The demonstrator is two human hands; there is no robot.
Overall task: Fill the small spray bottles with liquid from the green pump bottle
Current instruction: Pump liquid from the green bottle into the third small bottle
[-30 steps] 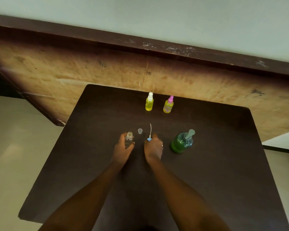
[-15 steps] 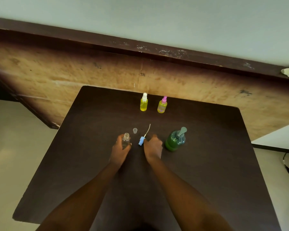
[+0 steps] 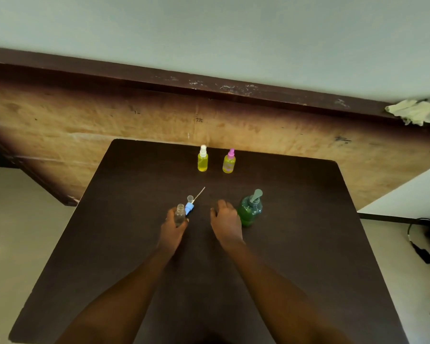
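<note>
Since half a second ago the right hand [image 3: 225,219] has let go of the blue spray head [image 3: 189,209] and has moved toward the green pump bottle [image 3: 250,211]. It is now just left of that bottle, its fingers loosely bent and holding nothing. The spray head lies on the table further left of the green pump bottle, its thin tube pointing away from the person. The left hand [image 3: 173,227] is where it was before, well left of the green pump bottle. Its fingers are wrapped around the clear small bottle [image 3: 180,214], which stands upright with no top on and looks empty. The spray head lies just beside this bottle; if they touch, I cannot tell. A small clear cap [image 3: 190,198] stands just behind the spray head.

The surface is a dark brown table [image 3: 296,219]. Behind the green pump bottle, near the far edge, stand two small bottles of yellow liquid, the white-topped bottle [image 3: 202,160] and the pink-topped bottle [image 3: 229,162]. Beyond the table there is a worn wooden board [image 3: 109,125] with a dark rail on top, and above it a pale wall. Far right of the green pump bottle, a crumpled pale cloth [image 3: 415,111] lies on the rail and a black cable [image 3: 422,254] lies on the light floor.
</note>
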